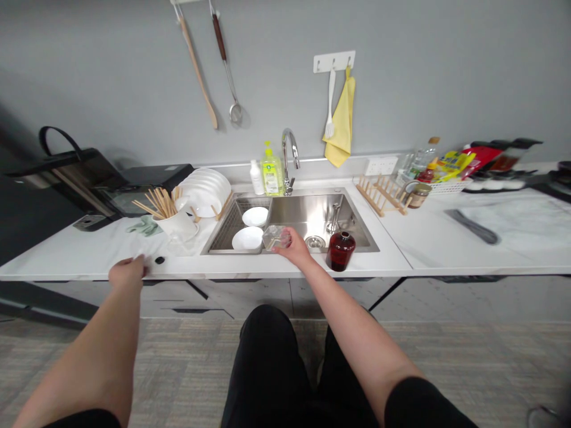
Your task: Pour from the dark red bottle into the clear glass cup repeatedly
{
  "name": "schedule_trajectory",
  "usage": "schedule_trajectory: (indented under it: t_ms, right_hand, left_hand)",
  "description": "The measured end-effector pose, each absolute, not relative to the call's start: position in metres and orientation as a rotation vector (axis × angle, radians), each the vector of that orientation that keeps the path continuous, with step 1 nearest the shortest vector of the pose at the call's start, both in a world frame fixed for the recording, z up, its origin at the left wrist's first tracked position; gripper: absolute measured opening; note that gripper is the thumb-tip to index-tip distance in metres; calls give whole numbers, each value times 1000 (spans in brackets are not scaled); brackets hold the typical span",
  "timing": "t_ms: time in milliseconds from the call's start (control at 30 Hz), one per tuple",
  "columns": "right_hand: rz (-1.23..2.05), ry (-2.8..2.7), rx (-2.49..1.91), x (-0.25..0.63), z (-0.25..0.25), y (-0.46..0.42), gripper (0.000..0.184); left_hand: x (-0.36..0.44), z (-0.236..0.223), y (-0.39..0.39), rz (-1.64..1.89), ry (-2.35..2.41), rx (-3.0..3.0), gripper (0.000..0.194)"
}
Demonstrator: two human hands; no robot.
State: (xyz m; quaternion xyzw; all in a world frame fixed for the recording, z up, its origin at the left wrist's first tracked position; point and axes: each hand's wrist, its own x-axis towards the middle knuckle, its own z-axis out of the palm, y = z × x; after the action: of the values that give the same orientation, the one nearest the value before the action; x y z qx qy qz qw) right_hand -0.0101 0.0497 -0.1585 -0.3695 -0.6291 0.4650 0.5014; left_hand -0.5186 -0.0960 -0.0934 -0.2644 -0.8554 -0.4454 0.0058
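Note:
My right hand (295, 247) is closed around a small clear glass (273, 237), held tilted over the front rim of the steel sink (307, 208). Just right of that wrist, a dark red bottle (341, 252) with an open neck stands at the sink's front edge. Over the counter's left front, my left hand (128, 270) has its fingers curled together; anything inside them is hidden. A small black cap (159, 260) lies on the counter a little to its right.
White bowls (248, 239) sit in a rack in the sink's left part. Left of the sink are a white mug (177, 229) with chopsticks and a rack of white plates (205, 193). Behind stand a faucet (289, 154) and green soap bottle (270, 172). A wooden rack (381, 193) is at right.

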Motion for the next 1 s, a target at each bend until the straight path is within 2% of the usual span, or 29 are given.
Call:
schedule_trajectory:
  t_ms: [100, 200, 300, 467, 600, 767, 1000]
  right_hand:
    - [1121, -1527, -904, -10, -156, 49, 78]
    - [1128, -1517, -902, -11, -155, 48, 79]
    - [1155, -1527, -880, -10, -155, 46, 78]
    - [1212, -1628, -785, -5, -154, 41, 75]
    - [1259, -1675, -732, -2, -151, 37, 74]
    - [1223, -1666, -778, -2, -148, 35, 77]
    - [1187, -1695, -774, 0, -145, 33, 75]
  left_hand:
    - [-513, -91, -104, -1686, -2603, -535, 39]
    - [-481, -84, -121, -2078, -2322, -495, 36]
    - [-412, -77, -139, -2438, -2087, -774, 39]
    - [-287, -62, -137, -2572, -2036, -1512, 42]
    - [-248, -44, -107, -2201, -2114, -1962, 33]
    - [-243, -23, -71, -1542, -2151, -2120, 32]
    - [-236, -13, -57, -1104, -2081, -2259, 30]
